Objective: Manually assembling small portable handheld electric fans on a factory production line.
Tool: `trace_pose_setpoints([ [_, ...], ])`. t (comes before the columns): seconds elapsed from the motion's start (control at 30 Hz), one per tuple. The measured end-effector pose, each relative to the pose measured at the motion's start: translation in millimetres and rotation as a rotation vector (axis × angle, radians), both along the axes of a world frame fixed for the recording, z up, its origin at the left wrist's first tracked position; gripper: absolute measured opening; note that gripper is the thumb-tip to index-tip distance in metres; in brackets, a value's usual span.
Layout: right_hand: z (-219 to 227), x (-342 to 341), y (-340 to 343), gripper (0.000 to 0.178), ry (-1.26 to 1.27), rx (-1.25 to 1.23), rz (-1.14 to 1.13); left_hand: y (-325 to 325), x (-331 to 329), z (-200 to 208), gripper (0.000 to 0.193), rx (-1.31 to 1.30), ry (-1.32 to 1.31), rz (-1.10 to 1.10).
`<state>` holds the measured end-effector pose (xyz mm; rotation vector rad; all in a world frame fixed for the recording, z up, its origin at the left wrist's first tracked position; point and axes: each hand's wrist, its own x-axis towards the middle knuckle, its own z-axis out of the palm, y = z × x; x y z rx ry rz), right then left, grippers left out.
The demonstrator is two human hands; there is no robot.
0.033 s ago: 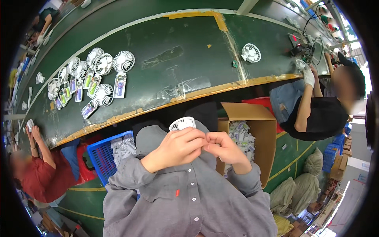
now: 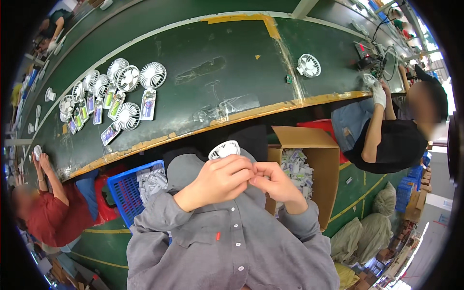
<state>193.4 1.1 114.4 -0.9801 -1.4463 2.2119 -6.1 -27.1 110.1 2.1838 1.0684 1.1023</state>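
Observation:
Close to my body, above my lap, my left hand (image 2: 217, 179) is wrapped round a small white handheld fan (image 2: 225, 149). Only the round caged head shows past my knuckles; the fan's handle is hidden behind my fingers. My right hand (image 2: 278, 182) meets the left at the fingertips, its thumb and forefinger pinched together. Whatever lies between those fingertips is covered. On the green workbench (image 2: 203, 43), left of centre, lies a cluster of similar white fans (image 2: 128, 77), their handles open and showing green or purple cells.
A single fan head (image 2: 309, 65) sits near a small green circuit board (image 2: 289, 79) on the bench. Below the edge stand a blue crate (image 2: 123, 198) and a cardboard box (image 2: 325, 179), both holding small pale parts. Co-workers sit at left and right, one wearing a white glove (image 2: 379, 94).

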Motion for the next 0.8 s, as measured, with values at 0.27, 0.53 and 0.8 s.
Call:
trace_pose_setpoints([
  [0.27, -11.1, 14.2, -9.9, 0.016, 0.242, -0.325, -0.119, -2.2, 9.3, 2.2, 0.012, -0.193, -0.369, -0.041],
  [0.53, -43.6, 102.8, -40.7, 0.027, 0.542, -0.168, -0.213, 6.1, -41.8, -4.6, 0.01, -0.676, -0.943, 0.164],
  [0.8, -173.0, 180.9, -82.8, 0.075, -1.038, 0.335, -0.334, 21.9, -29.2, 3.4, 0.011, -0.558, -0.735, 0.035],
])
